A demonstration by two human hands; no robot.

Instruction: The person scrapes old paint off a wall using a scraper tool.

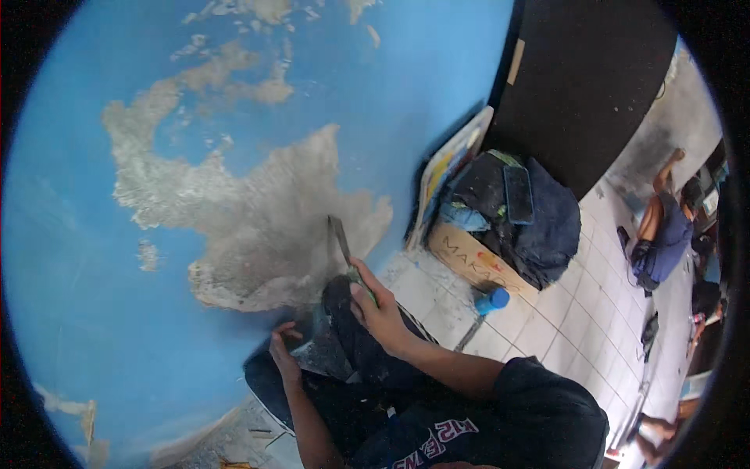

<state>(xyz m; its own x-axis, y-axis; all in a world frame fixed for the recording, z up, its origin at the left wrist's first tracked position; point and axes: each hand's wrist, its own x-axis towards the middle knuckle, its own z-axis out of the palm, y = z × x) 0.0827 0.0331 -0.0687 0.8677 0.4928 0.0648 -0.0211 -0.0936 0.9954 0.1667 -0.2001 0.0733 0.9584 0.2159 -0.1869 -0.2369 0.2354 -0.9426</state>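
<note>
My right hand (376, 311) is wrapped round the green handle of a scraper (339, 241). Its narrow metal blade points up at the wall, over a large bare grey patch (269, 211) where the blue paint is gone. Whether the blade's edge touches the wall, I cannot tell. Lower down and to the left, my left hand (286, 350) holds nothing; its fingers are apart and slightly bent, close to the wall beside my bent leg. Blue paint (94, 258) surrounds the grey patch, and smaller peeled spots dot the upper wall.
To the right stands a cardboard box (476, 262) heaped with dark cloth (551, 227), a phone (518, 195) lying on top. A blue-capped object (492, 301) is on the white tiled floor (562, 336). Behind the box lean a flat board (449, 172) and a black panel (578, 86). Other people (664, 234) sit farther right.
</note>
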